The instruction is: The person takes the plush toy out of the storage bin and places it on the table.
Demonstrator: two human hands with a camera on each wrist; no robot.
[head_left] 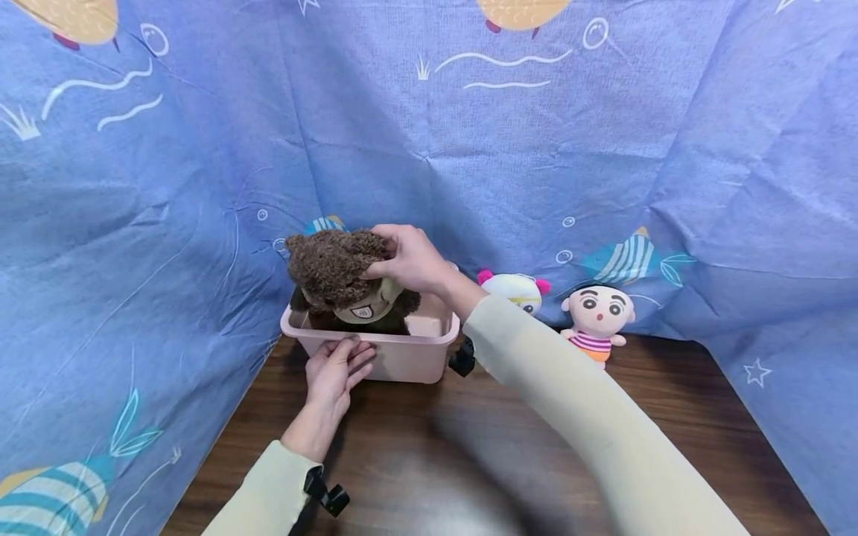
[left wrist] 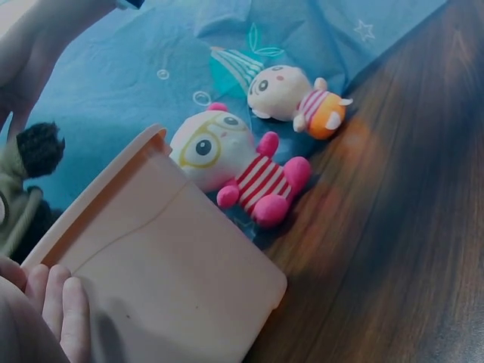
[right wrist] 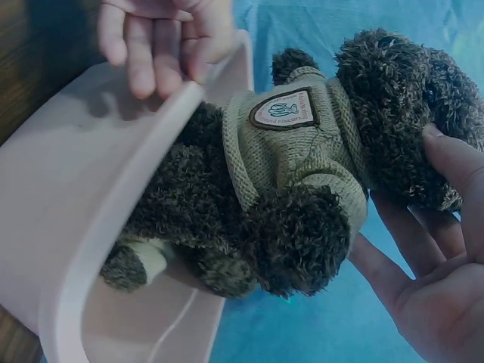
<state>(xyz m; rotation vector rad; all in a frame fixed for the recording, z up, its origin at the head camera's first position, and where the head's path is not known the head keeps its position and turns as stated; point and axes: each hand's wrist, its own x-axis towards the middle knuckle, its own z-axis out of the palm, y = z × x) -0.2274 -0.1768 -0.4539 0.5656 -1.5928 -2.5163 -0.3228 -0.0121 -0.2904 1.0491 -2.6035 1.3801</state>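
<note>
A dark brown, curly-furred teddy bear (head_left: pixel 335 268) in a knitted sweater sits in a pale pink plastic bin (head_left: pixel 409 357). My right hand (head_left: pixel 412 257) grips the bear's head from its right side, with thumb and fingers on either side of the fur. In the right wrist view a badge (right wrist: pixel 283 110) shows on the sweater, and the bear's legs are down inside the bin. My left hand (head_left: pixel 335 368) holds the bin's front edge, thumb at the rim and fingers against the outer wall.
Right of the bin, a white plush with pink ears (head_left: pixel 512 286) and a striped body leans at the back, partly hidden by my right arm. Farther right sits a boy doll (head_left: pixel 599 320) in a striped top. A blue curtain (head_left: pixel 429 149) surrounds the wooden table (head_left: pixel 402 461).
</note>
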